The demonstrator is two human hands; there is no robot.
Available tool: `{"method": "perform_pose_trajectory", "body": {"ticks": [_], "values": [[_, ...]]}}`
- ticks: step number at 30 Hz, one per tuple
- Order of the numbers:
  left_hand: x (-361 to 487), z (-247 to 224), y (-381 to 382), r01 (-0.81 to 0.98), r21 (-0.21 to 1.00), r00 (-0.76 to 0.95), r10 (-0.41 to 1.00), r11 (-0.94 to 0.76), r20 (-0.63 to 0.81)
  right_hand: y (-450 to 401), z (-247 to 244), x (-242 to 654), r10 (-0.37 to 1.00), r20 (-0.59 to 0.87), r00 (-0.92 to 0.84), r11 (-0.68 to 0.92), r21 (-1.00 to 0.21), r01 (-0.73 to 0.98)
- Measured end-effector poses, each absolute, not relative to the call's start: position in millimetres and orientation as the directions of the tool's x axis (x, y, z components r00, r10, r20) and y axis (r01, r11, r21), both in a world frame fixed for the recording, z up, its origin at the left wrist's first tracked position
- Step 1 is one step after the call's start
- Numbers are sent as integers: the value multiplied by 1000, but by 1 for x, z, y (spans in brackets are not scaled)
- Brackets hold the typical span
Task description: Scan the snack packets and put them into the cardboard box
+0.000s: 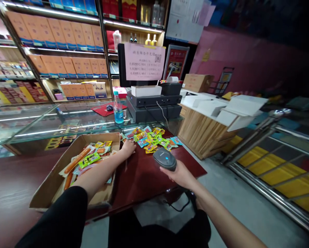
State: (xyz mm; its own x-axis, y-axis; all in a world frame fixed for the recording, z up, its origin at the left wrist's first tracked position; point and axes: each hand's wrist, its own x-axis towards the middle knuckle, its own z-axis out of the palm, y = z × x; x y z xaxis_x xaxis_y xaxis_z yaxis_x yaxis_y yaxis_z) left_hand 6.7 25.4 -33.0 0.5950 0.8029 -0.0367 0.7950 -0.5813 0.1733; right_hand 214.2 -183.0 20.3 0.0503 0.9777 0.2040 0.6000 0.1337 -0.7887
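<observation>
In my right hand (179, 174) is a dark grey barcode scanner (164, 159) with a small blue light on top, held just over the red-brown table. My left hand (129, 147) is at the left end of a pile of small snack packets (154, 137), its fingers curled downward. What lies under those fingers, if anything, is hidden. Below my left forearm stands a shallow cardboard box (47, 187) with packaged sausages (77, 161) and more small packets (89, 159) inside. The forearm covers part of its contents.
Behind the pile are a glass display counter (79, 129), a blue drink bottle (117, 108), a mouse (109, 107) and a monitor with a paper sign (144, 62) above black register boxes (154, 110). A wooden cabinet (199, 132) and metal railing (260, 172) stand right.
</observation>
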Motion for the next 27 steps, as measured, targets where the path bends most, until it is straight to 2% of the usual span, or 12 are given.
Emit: {"method": "perform_pose_trajectory", "body": {"ticks": [2, 3, 5, 8, 11, 14, 17, 22, 27], "values": [[2, -29, 26, 746, 205, 650, 760, -634, -15, -184, 16, 217, 983, 181, 37, 126, -801, 586], [0, -27, 26, 717, 270, 667, 745, -643, 5, -184, 15, 218, 984, 174, 33, 123, -807, 577], [-4, -20, 26, 644, 484, 654, 755, -592, 53, -183, 13, 219, 985, 170, 31, 123, -815, 565], [-8, -9, 22, 472, 794, 584, 811, -383, 43, -181, 14, 217, 985, 171, 21, 131, -824, 551], [-8, 1, 13, 301, 942, 570, 820, -147, -54, -177, 18, 213, 986, 169, 8, 138, -831, 538], [-7, 6, 6, 158, 986, 588, 796, 59, -142, -173, 21, 209, 985, 172, 0, 145, -832, 536], [-5, 6, 2, 73, 981, 622, 761, 179, -185, -170, 22, 206, 985, 171, -11, 149, -823, 548], [-3, 3, -1, 27, 966, 676, 707, 257, -207, -168, 23, 206, 988, 153, -22, 138, -808, 572], [2, 5, 0, -91, 942, 565, 796, 322, -217, -172, 21, 207, 989, 142, -32, 134, -808, 573]]}}
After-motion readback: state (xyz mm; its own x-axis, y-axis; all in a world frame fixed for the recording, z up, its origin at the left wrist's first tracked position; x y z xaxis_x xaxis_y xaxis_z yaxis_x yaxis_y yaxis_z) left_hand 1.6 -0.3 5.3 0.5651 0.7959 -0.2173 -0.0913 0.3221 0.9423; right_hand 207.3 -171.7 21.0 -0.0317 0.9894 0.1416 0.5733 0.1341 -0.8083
